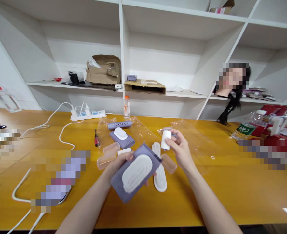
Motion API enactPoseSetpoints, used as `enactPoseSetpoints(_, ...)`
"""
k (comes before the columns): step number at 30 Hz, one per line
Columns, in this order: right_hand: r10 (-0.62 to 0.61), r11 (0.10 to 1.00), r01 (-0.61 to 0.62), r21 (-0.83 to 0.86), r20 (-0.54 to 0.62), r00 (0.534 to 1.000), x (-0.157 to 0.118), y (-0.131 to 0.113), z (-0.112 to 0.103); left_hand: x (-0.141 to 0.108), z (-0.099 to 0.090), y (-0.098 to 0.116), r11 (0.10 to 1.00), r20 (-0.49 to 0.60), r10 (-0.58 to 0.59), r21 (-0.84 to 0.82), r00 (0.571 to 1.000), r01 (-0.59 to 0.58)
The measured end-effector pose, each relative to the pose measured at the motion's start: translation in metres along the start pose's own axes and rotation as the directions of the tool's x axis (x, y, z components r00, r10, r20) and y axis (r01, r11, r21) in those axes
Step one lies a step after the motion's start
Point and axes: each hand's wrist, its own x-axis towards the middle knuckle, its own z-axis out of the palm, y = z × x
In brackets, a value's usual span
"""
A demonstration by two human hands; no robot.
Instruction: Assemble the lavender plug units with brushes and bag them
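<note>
Head view: both hands up over the counter (pixel 231 198), a purple case in one, a white cylinder in the other.

The left hand (pixel 117 164) has the purple case (pixel 126 186) tilted up, white oval pad (pixel 136 173) showing, thumb over one edge and left fingers (pixel 147 184) closed beneath it, a firm, well-supported hold clear of the clutter. Over on the right, the right hand (pixel 181 149) pinches the small white cylinder (pixel 165 139) in its right fingers (pixel 173 133), a neat fingertip grip that leaves its face exposed. Below lie a loose white oval pad (pixel 159 169) and a peach translucent tray (pixel 168 163); further left, a second purple case (pixel 122 139) and a perforated purple tube (pixel 119 124).
</note>
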Motion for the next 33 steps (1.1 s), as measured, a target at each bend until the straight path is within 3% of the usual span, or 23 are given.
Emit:
enactPoseSetpoints(2,0.031,0.985,-0.040,0.169,0.058,0.998,-0.008,-0.006,0.001,-0.004,0.003,-0.006,0.999,0.038,-0.035,0.023,0.999,0.034)
enactPoseSetpoints(5,0.045,0.953,-0.099,0.288,0.186,0.981,-0.023,-0.012,0.007,-0.005,0.004,-0.010,0.990,0.104,-0.136,0.046,0.985,0.132)
enactPoseSetpoints(14,-0.120,0.973,0.054,0.224,0.294,0.948,-0.036,-0.006,0.007,0.007,-0.010,-0.013,0.981,0.359,-0.196,0.057,0.913,0.188)
enactPoseSetpoints(25,-0.202,0.975,0.157,0.159,0.324,0.924,-0.039,0.003,0.013,0.002,0.005,-0.010,0.961,0.350,-0.273,0.132,0.896,0.241)
enactPoseSetpoints(33,-0.373,0.916,0.402,0.012,0.396,0.839,-0.038,0.005,0.007,0.002,-0.010,-0.012,0.965,0.110,-0.091,0.255,0.990,0.060)
